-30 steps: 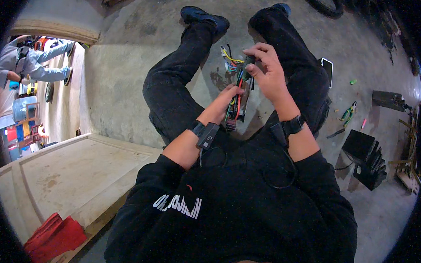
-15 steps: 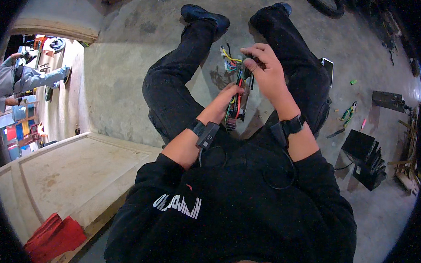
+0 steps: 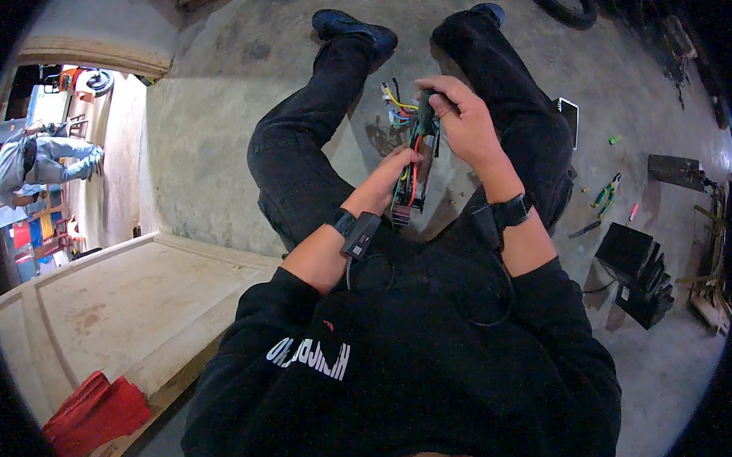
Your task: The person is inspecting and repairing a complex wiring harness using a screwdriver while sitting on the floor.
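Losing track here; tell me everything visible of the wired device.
The wired device is long, narrow and dark, material unclear, with red, green and yellow wires along it and loose leads beyond its far end. It points forward between the legs. The left grip holds its left side; the right grip holds a dark handle over its far end.

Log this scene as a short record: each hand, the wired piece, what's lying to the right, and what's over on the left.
Left hand: holding the wired assembly
Right hand: gripping a dark handle, tool type unclear
Wiring: red, yellow and blue wires visible
Right side: pliers and black boxy items on the floor
Left side: red cloth on a pale panel; another person farther off
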### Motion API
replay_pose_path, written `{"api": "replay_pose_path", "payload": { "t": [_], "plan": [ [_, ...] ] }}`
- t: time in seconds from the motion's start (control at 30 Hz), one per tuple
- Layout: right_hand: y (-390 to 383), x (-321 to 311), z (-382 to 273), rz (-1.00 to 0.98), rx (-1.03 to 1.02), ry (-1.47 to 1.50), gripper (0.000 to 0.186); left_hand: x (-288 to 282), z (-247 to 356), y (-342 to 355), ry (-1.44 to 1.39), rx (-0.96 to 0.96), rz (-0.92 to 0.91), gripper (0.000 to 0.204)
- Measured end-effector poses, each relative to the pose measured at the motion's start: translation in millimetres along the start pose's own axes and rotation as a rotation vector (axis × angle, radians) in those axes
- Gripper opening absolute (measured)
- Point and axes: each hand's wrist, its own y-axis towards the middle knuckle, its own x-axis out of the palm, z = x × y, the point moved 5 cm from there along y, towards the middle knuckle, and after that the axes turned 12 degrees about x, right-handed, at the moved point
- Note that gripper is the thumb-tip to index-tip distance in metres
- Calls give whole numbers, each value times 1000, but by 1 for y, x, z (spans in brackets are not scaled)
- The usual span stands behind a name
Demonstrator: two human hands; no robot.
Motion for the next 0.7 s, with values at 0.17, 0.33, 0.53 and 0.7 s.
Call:
{"api": "replay_pose_path", "payload": {
  "t": [0.17, 0.33, 0.53, 0.7],
  "plan": [
    [-6, 8, -14, 66, -28, -120, 23, -4, -6, 5, -65, 9, 11, 17],
    [-1, 3, -10, 52, 3, -123, 23, -7, -7, 6, 4, -7, -25, 19],
    [-2, 10, -8, 46, -85, -138, 24, -2, -3, 2, -39, 3, 0, 19],
    [-2, 5, -9, 37, 12, -150, 25, -3, -3, 1, -19, 3, -9, 18]
  ]
}}
